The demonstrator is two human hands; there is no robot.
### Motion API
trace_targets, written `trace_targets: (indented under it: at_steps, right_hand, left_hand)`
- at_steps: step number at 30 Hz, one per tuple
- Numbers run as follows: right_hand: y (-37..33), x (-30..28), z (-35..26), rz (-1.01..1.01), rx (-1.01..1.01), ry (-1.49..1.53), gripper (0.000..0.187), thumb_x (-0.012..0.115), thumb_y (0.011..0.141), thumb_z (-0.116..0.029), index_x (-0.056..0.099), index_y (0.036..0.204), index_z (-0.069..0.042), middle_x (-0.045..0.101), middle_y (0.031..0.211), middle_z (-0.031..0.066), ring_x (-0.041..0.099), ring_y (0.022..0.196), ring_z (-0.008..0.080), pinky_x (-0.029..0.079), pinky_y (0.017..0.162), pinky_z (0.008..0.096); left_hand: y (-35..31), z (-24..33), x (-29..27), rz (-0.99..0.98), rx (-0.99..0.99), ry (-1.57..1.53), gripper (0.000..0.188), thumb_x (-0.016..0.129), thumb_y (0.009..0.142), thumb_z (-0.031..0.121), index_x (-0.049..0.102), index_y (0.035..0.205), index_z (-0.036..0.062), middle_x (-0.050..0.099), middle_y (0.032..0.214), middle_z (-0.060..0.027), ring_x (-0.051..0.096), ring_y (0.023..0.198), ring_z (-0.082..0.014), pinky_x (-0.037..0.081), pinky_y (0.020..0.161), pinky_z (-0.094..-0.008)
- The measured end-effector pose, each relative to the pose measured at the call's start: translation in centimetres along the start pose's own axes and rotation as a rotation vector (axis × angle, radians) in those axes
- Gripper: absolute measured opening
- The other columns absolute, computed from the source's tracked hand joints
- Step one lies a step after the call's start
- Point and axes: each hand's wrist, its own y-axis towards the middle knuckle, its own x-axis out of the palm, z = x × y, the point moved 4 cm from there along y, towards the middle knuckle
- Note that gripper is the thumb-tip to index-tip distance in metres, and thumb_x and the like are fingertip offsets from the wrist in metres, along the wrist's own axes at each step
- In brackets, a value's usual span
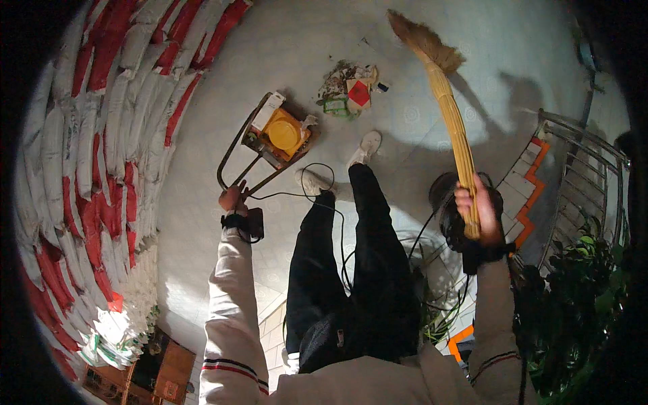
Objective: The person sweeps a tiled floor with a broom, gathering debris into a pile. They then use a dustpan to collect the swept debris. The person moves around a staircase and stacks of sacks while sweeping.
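My right hand [478,206] is closed round the handle of a straw broom [449,111]. The broom slants up and away, its brown bristles at the far end off the floor or just above it; I cannot tell which. My left hand [234,198] grips the end of a dark looped handle on a box-like dustpan [302,150]. Inside the dustpan lie a round yellow lid-like piece [284,135] and some pale scraps. On the floor beyond it is a litter pile [341,79] of brown debris, with a red-and-cream packet [359,94] and a green wrapper [335,106].
Stacked white and red sacks [111,175] line the left side. At right are a metal railing [587,138], steps with orange edging [530,179] and leafy plants [574,297]. A thin black cable [343,226] hangs before my legs. A wooden cabinet [172,371] stands lower left.
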Motion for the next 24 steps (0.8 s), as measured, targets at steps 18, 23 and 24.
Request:
trace_targets:
  at_steps: [18,23,24]
  right_hand:
    - [-21.6,10.2,18.1,0.096,0.505,-0.195,0.042,0.038,0.086,-0.052,0.050,0.084,-0.012,0.040,0.053,-0.0031,0.038,0.041,0.0083,0.033,0.038,0.0232]
    - [-22.5,10.1,21.3,-0.042,0.667,0.004,0.039,0.038,0.087,-0.050,0.049,0.086,-0.013,0.039,0.051,-0.0041,0.037,0.039,0.0074,0.034,0.037,0.0221]
    - [-22.7,9.8,21.9,-0.099,0.711,0.054,0.041,0.038,0.086,-0.052,0.049,0.086,-0.012,0.041,0.054,-0.0023,0.038,0.041,0.0091,0.035,0.039,0.0235]
  left_hand:
    - [-9.7,5.2,5.2,-0.049,0.068,0.324,0.023,0.052,0.070,0.002,0.044,0.087,-0.0107,0.058,0.077,-0.0174,0.063,0.066,-0.0288,0.051,0.048,-0.0340]
    - [-10.7,6.0,6.5,-0.094,0.079,0.317,0.024,0.054,0.071,0.000,0.042,0.090,-0.0105,0.057,0.079,-0.0198,0.064,0.068,-0.0294,0.052,0.052,-0.0361]
    - [-10.5,5.8,6.3,-0.093,0.083,0.317,0.024,0.053,0.072,0.000,0.042,0.090,-0.0108,0.057,0.079,-0.0202,0.064,0.067,-0.0295,0.052,0.052,-0.0362]
